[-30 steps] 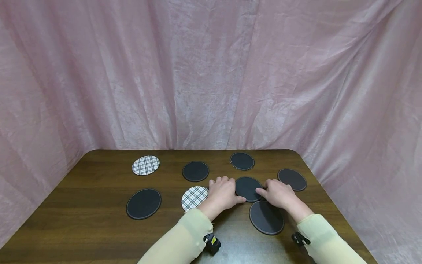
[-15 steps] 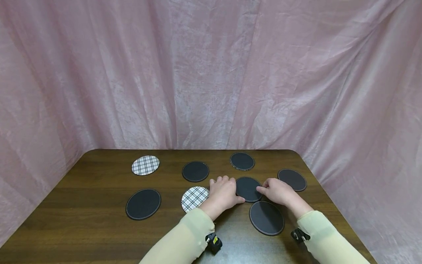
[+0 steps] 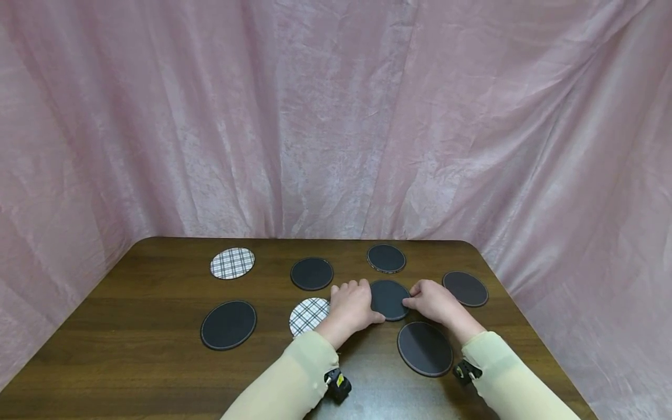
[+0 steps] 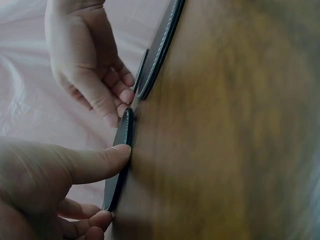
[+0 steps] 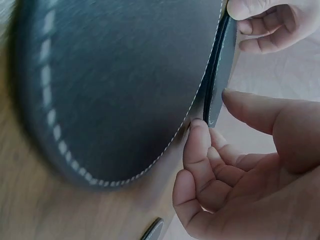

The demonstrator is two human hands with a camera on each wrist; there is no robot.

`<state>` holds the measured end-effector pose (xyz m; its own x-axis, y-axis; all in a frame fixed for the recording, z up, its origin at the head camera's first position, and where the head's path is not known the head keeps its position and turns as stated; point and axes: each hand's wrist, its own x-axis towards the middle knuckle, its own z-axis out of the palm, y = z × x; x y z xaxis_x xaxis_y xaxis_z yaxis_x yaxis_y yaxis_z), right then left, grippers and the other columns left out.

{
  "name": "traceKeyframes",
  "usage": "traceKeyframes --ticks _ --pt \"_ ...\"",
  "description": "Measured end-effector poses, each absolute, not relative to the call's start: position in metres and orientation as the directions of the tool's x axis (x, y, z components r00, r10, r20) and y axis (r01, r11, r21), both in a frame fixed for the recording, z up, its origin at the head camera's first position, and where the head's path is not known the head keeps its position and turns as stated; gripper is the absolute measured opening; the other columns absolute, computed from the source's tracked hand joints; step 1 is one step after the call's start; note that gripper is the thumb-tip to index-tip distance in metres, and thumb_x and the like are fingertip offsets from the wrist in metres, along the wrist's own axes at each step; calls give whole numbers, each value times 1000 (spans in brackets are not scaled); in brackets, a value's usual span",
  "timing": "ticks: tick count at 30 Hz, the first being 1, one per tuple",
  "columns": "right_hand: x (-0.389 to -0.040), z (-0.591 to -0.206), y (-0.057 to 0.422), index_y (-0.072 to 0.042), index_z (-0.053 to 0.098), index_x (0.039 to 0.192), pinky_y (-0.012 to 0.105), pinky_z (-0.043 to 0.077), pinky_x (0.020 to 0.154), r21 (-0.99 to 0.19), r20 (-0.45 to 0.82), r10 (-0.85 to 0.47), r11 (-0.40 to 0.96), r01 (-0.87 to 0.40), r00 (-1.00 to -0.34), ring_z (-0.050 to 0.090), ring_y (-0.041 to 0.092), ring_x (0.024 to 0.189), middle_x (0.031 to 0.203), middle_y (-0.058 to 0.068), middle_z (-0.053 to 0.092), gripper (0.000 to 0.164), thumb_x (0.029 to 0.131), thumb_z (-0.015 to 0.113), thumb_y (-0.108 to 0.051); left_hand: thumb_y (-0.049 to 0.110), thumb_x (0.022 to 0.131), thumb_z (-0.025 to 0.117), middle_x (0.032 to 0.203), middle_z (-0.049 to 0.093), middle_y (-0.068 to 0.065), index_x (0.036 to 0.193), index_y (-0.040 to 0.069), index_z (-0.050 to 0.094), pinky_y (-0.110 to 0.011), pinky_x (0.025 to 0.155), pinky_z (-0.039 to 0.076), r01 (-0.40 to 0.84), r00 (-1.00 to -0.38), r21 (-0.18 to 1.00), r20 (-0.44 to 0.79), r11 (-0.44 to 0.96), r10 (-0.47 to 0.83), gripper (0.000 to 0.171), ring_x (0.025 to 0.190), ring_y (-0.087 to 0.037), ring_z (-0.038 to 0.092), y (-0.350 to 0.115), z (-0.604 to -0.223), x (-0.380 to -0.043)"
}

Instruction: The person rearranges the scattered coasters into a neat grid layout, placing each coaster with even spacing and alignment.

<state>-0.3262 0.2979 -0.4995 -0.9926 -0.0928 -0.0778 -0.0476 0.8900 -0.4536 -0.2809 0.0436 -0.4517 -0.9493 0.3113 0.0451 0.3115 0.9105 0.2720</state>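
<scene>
A round black coaster (image 3: 389,300) with pale stitching lies between my two hands on the brown table. My left hand (image 3: 349,307) holds it from the left, thumb at its near edge and fingers along its far left side. In the right wrist view the rim of this coaster (image 5: 218,75) looks doubled. My right hand (image 3: 433,301) grips its right edge, thumb over the top and curled fingers at the rim. Another black coaster (image 3: 424,349) lies just nearer, toward me. Beside my left hand, a white plaid coaster (image 3: 308,317) is partly covered by that hand.
More black coasters lie around: one at far right (image 3: 465,289), one at the back (image 3: 386,258), one at back centre (image 3: 312,273) and one at left (image 3: 228,325). A second plaid coaster (image 3: 233,263) is at back left. A pink curtain (image 3: 336,116) hangs behind the table (image 3: 131,350).
The coaster between my hands has slid slightly left. My right hand has moved left with it and its thumb now lies on the rim; my left hand has shifted a little left.
</scene>
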Motion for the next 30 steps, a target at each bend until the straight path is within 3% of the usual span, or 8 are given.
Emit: traceKeyframes --ticks 3,8,16,21,26,30 --pt "-339 -513 299 -15 80 108 44 54 81 -470 -71 -77 882 -34 -995 68 22 94 107 1 76 36 91 89 -46 61 84 94 125 72 -12 143 2 66 -50 96 43 303 -951 265 18 916 309 87 116 -33 67 38 -450 -284" --pt "-346 -516 290 -19 74 93 39 46 72 -483 -59 -96 874 -56 -994 58 20 80 88 -3 66 26 88 90 -38 60 83 94 126 72 -13 140 2 68 -52 96 44 307 -949 277 17 911 314 85 116 -34 66 28 -453 -292" --pt "-369 -526 275 -22 79 100 43 53 83 -466 -84 -79 884 -31 -993 66 20 90 98 -7 73 30 83 94 -42 59 83 95 123 72 -12 137 5 70 -48 92 42 286 -954 297 -1 911 299 80 114 -33 65 13 -449 -295" --pt "-369 -519 264 -22 78 97 42 52 80 -450 -98 -77 893 -25 -992 64 21 89 97 -6 71 29 84 94 -42 59 81 96 120 72 -11 133 5 71 -49 91 42 274 -958 292 0 916 287 80 113 -34 65 8 -449 -298" --pt "-349 -484 246 -15 76 98 44 50 78 -440 -147 -78 898 -5 -986 60 25 87 97 1 68 28 90 92 -37 60 80 97 116 70 -12 130 4 72 -50 92 43 263 -962 287 1 921 275 79 112 -34 64 5 -447 -297" --pt "-359 -494 250 -19 77 96 43 50 77 -432 -160 -87 902 -10 -983 61 23 87 97 -2 68 24 90 91 -37 60 79 97 114 70 -12 129 4 73 -50 92 43 261 -963 284 4 923 271 78 111 -34 64 5 -447 -297"
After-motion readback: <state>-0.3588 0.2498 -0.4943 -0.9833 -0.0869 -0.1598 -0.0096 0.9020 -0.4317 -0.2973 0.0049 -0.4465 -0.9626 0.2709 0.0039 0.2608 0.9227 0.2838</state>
